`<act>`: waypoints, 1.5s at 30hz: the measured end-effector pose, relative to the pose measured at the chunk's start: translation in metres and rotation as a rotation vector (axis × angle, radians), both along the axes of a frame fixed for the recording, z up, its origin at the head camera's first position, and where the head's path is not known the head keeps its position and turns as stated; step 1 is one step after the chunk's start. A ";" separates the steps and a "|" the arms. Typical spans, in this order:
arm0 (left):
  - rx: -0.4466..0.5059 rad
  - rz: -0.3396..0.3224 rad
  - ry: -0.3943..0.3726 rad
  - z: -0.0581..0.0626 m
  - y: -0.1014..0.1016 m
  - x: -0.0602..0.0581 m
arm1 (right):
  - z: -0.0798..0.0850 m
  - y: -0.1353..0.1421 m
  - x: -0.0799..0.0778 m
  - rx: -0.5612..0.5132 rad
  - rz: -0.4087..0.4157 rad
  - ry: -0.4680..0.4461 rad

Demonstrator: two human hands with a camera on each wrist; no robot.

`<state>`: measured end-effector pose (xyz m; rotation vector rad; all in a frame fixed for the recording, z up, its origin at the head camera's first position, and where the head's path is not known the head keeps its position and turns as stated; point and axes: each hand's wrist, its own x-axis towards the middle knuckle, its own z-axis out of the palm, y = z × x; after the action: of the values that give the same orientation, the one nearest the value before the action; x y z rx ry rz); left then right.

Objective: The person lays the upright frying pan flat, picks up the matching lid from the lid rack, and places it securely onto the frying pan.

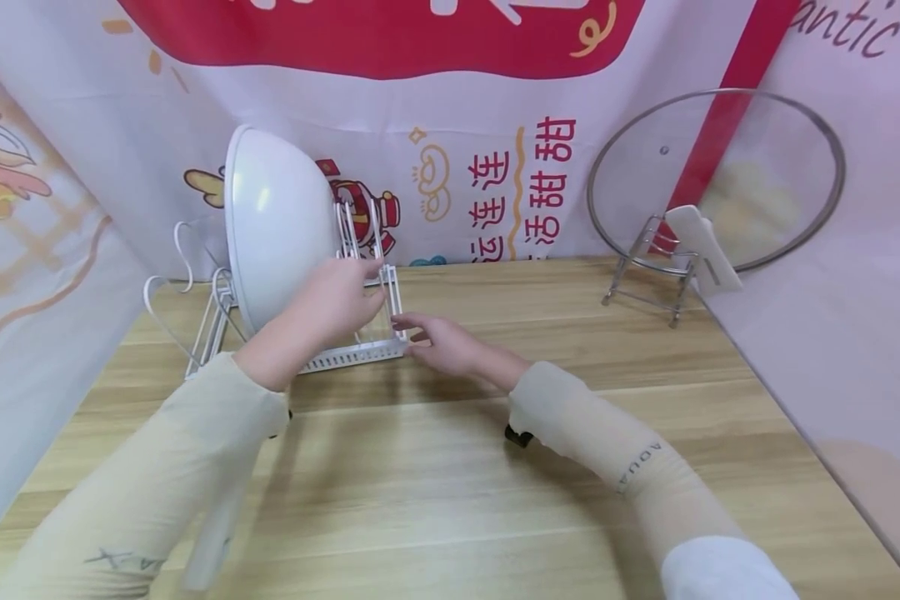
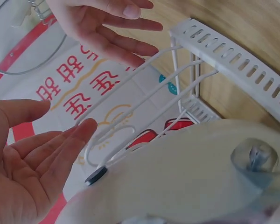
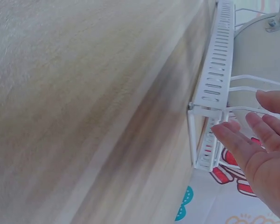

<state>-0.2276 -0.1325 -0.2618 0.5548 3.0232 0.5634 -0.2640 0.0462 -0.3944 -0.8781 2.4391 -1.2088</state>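
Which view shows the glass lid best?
The head view: only there does the round outline of the glass lid fall fully within the picture. The left wrist view catches part of it, cut off at the upper left. The right wrist view shows none of it.

Smooth glossy bowl [image 1: 281,217], rack [image 1: 356,357] of smooth coated metal wire, clear glass-like lid [image 1: 637,158] with metal rim [image 1: 841,167], shiny metal wire stand [image 1: 660,268], smooth wood-grain surface [image 1: 450,467] with satin sheen, matt cloth sleeves [image 1: 187,442], backdrop [image 1: 285,100] of lightly creased cloth
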 end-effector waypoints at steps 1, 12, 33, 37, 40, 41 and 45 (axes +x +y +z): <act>0.015 -0.001 -0.004 0.001 -0.001 0.001 | 0.002 0.001 0.001 -0.006 0.000 -0.002; 0.134 -0.050 0.007 0.006 -0.023 0.013 | 0.014 0.009 0.014 -0.046 0.073 0.030; 0.317 -0.225 -0.117 0.009 -0.089 0.046 | 0.019 -0.011 0.055 -0.121 0.267 -0.074; 0.359 -0.239 -0.155 0.006 -0.108 0.049 | 0.014 -0.019 0.058 -0.138 0.283 -0.112; 0.382 -0.241 -0.175 0.002 -0.121 0.052 | 0.010 -0.025 0.060 -0.170 0.300 -0.143; 0.395 -0.244 -0.191 0.000 -0.125 0.052 | 0.010 -0.027 0.060 -0.179 0.306 -0.154; 0.461 -0.254 -0.263 -0.006 -0.143 0.050 | 0.007 -0.034 0.064 -0.201 0.319 -0.191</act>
<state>-0.1773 -0.2754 -0.2679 0.7894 2.5241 1.2134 -0.1999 0.0121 -0.3869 -1.1018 1.9633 -1.3595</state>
